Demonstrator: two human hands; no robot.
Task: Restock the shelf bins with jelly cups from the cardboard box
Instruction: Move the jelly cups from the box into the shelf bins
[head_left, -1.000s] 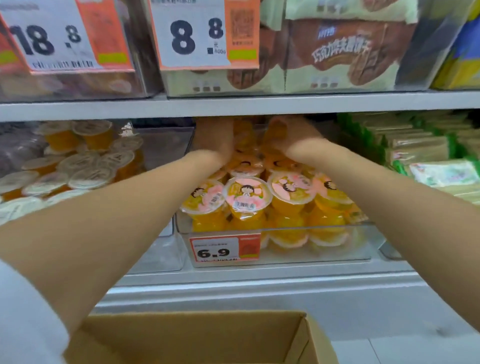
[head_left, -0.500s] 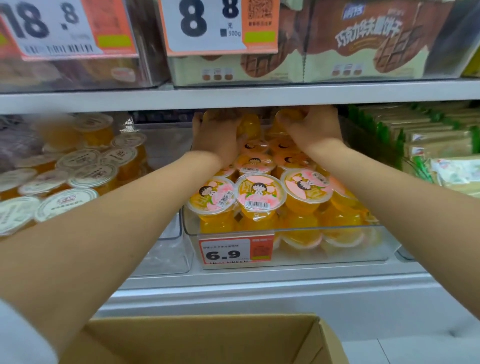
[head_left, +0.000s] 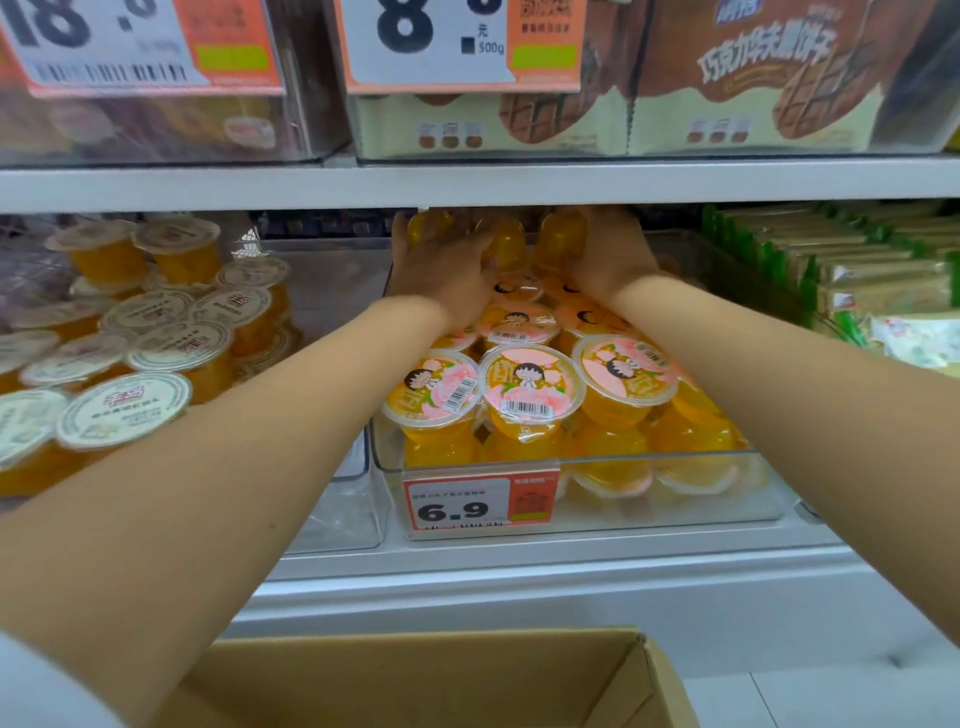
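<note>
Step in hand: seating cups (head_left: 530, 387) at the rear of the bin (head_left: 571, 460). The left hand (head_left: 441, 270) and right hand (head_left: 610, 257) reach over the bin's stacked rows, just under the shelf (head_left: 467, 184) above it. Each hand has its fingers curled round orange cups at the bin's rear; how many is hidden. The bin looks nearly full. The box (head_left: 415, 680) stands below and in front of the bin. Next move, as judged: release the cups level, withdraw both hands without toppling the front row, and go to the box.
</note>
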